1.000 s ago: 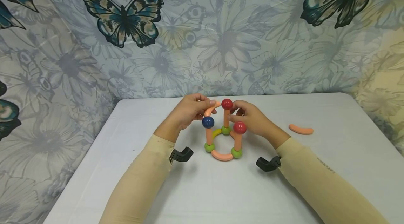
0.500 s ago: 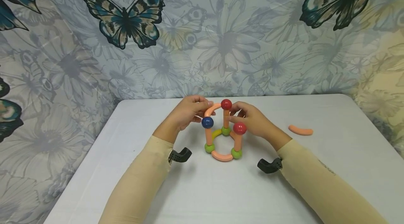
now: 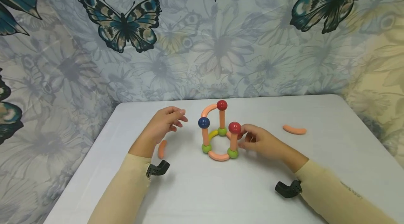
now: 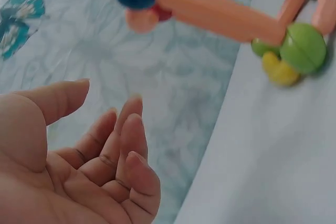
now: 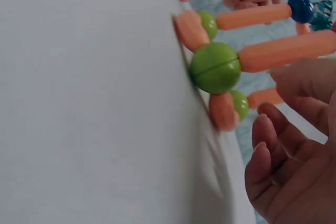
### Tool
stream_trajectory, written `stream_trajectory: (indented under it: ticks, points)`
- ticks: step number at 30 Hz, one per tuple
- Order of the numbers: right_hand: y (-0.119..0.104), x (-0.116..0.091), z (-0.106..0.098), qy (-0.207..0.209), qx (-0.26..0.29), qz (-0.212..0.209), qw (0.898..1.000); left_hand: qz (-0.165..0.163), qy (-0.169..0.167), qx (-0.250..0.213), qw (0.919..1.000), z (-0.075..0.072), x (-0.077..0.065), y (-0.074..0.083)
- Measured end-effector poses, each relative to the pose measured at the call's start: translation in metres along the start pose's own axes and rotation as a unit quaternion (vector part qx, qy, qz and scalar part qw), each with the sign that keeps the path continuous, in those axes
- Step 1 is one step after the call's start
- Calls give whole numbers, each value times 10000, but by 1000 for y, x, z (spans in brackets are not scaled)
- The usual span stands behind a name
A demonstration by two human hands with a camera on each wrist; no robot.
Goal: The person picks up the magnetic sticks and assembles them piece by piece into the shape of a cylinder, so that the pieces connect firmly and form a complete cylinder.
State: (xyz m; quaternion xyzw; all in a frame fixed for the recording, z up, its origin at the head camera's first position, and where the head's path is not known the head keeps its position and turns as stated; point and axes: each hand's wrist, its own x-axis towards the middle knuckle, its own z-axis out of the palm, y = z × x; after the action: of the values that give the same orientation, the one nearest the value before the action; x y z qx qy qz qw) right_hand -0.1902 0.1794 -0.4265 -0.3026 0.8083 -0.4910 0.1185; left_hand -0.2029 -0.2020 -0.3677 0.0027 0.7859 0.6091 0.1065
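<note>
A magnetic stick-and-ball frame stands on the white table (image 3: 202, 196). Its base ring joins green balls (image 3: 233, 153) with curved orange sticks (image 3: 218, 156) and a yellow stick (image 3: 213, 134). Three orange posts rise from it, topped by a blue ball (image 3: 204, 123), a rear red ball (image 3: 222, 105) and a front red ball (image 3: 234, 127). A curved orange stick (image 3: 207, 110) bridges the blue and rear red balls. My left hand (image 3: 161, 122) hovers left of the frame, fingers relaxed and holding nothing. My right hand (image 3: 262, 141) has its loosely bent fingertips right at the front-right post (image 5: 286, 51).
One loose curved orange stick (image 3: 162, 149) lies by the left wrist, and another (image 3: 295, 130) lies to the right. A butterfly-patterned cloth (image 3: 202, 59) hangs behind the table's far edge. Black wrist mounts (image 3: 288, 189) stick out from both sleeves.
My left hand has let go of the upper curved stick, which now bridges two balls, and moved left. My right hand has shifted from the rear post to the front-right post.
</note>
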Motion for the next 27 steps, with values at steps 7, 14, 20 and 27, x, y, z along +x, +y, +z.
stream_trajectory:
  ticks: [7, 14, 20, 27]
  points:
    - [6, -13, 20, 48, -43, -292, 9996, -492, -362, 84, 9981, -53, -16, -40]
    - [11, -16, 27, 261, -225, -627, 9974, -934, -855, 1348, 9828, -72, -25, -60]
    - [13, -14, 28, 415, -331, -677, 9963, -1002, -908, 1963, 9712, -68, -27, -58]
    - [15, -14, 29, 417, -413, -647, 9962, -786, -718, 1840, 9771, -69, -26, -59]
